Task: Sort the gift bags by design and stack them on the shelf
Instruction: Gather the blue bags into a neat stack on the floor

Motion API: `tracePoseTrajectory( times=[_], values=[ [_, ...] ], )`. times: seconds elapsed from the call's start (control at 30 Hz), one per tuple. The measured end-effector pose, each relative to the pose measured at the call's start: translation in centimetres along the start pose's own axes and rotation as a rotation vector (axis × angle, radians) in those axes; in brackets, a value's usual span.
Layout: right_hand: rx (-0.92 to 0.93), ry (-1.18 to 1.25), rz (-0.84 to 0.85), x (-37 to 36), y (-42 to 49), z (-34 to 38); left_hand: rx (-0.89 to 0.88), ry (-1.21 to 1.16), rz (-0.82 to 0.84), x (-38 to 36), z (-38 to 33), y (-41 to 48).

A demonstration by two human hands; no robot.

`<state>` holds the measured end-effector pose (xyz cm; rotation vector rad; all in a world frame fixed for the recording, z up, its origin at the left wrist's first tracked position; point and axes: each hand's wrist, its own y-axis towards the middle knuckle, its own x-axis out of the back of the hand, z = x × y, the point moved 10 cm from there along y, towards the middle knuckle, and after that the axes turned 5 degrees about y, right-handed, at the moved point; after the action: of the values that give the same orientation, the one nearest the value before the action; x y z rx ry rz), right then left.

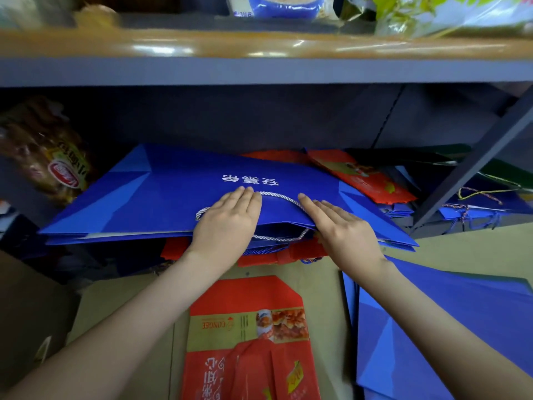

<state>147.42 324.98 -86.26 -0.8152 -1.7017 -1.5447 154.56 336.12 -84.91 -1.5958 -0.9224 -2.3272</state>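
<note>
Foreground: red gift bag (pixel 248 342) flat at bottom centre on brown cardboard (pixel 129 307), pile of blue bags (pixel 447 327) at lower right
Hands: left hand (pixel 227 217) and right hand (pixel 343 226) both flat, fingers straight, gripping nothing, pressing side by side on the top bag
Task's thing: blue gift bag (pixel 173 197) mid-frame, flat on a stack in the shelf (pixel 259 119) bay, red bags (pixel 360 174) poking out beneath and behind
Key relation: long axis runs left to right, mouth edge and white rope handle (pixel 285 197) face the camera; hands sit mid-edge, neither nearer, bag straight up-frame of them
Judgement: looks like a squaring-up push, straight back into the bay
</note>
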Motion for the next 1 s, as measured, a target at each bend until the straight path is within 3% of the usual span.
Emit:
tracePoseTrajectory(
  times=[0.17, 0.53, 0.8, 1.0],
  values=[
    [0.059, -0.075, -0.124, 2.4, -0.8, 1.2, 0.032, 0.001, -0.047, 2.6, -0.5, -1.1],
    [0.042, -0.088, -0.184, 7.0, -5.3, -1.5, -0.001, -0.036, -0.115, 5.8, -6.5, -1.4],
    [-0.102, -0.223, -0.033, 10.9, -16.1, -8.8, -0.115, -0.071, -0.045, 4.8, -14.9, -1.2],
    [-0.294, -0.127, 0.238, 9.0, -18.9, -9.8, -0.249, -0.018, -0.029, 2.4, -18.8, -1.5]
  ],
)
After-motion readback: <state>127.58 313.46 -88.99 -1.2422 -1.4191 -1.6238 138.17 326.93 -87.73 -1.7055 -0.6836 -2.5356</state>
